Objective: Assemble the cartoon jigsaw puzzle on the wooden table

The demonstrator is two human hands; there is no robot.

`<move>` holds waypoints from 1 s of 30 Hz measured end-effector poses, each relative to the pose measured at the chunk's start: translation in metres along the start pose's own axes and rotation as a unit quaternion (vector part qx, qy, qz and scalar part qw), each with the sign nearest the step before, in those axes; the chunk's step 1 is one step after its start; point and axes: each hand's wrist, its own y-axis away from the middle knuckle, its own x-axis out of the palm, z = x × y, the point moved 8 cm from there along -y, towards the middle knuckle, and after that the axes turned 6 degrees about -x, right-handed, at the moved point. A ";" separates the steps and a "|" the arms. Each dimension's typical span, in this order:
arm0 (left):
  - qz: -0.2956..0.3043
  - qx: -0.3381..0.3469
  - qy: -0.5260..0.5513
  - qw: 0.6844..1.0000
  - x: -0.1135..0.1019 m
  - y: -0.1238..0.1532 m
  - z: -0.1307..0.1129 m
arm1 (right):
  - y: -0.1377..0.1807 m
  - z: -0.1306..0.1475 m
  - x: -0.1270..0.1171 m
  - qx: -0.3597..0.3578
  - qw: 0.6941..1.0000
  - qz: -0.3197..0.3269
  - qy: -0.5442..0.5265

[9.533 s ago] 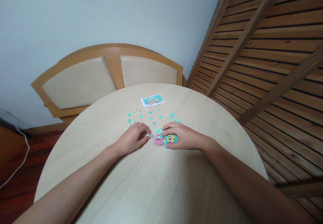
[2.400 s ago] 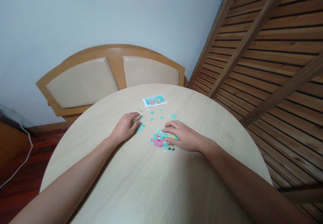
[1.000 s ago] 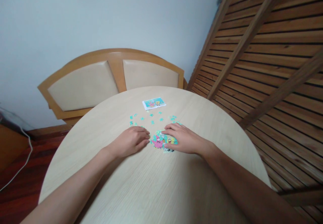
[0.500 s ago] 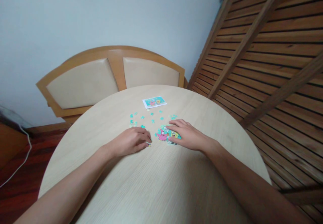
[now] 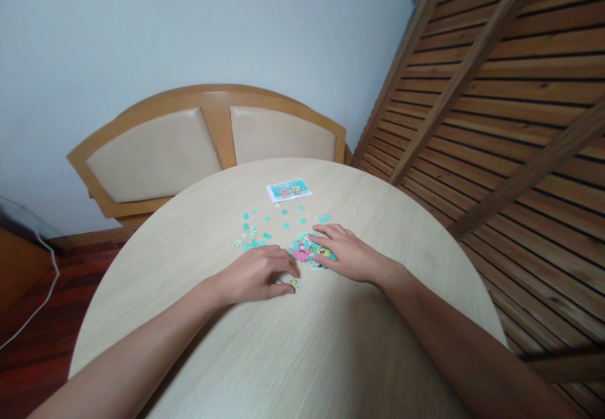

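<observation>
My left hand (image 5: pixel 262 274) curls its fingers and thumb around a small yellow and green puzzle section (image 5: pixel 293 284) on the table, just left of and nearer to me than the joined puzzle. Its fingers hide part of it, so I cannot tell whether it is one piece or several. The joined jigsaw puzzle (image 5: pixel 301 252) shows a pink starfish and a yellow sponge figure on turquoise. Across its right side lies my right hand (image 5: pixel 347 254), fingers spread and touching the puzzle. Loose turquoise puzzle pieces (image 5: pixel 255 242) are scattered beyond my left hand.
A picture card (image 5: pixel 289 190) with the same figures lies at the back of the round wooden table (image 5: pixel 401 230). More loose pieces (image 5: pixel 286 225) are spread between card and puzzle. Behind the table is a padded chair back (image 5: pixel 227 129); slatted wood panels (image 5: pixel 510 104) stand right.
My left hand has moved right and toward me, with the yellow and green section in its fingers. More loose pieces show behind it. My right hand has stayed nearly in place on the puzzle.
</observation>
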 end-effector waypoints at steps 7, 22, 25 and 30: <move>0.012 0.018 -0.030 0.999 0.005 -0.002 -0.005 | 0.000 0.001 -0.001 0.003 1.000 -0.003 -0.006; 0.012 0.038 -0.021 0.999 0.009 -0.002 -0.013 | 0.000 0.003 -0.002 0.004 1.000 0.005 0.011; -0.001 0.013 -0.032 0.999 0.007 -0.002 -0.009 | 0.000 0.003 -0.001 0.003 1.000 0.004 0.012; 0.002 -0.033 -0.055 0.998 0.007 -0.002 -0.003 | 0.000 0.001 0.000 0.003 1.000 -0.001 0.012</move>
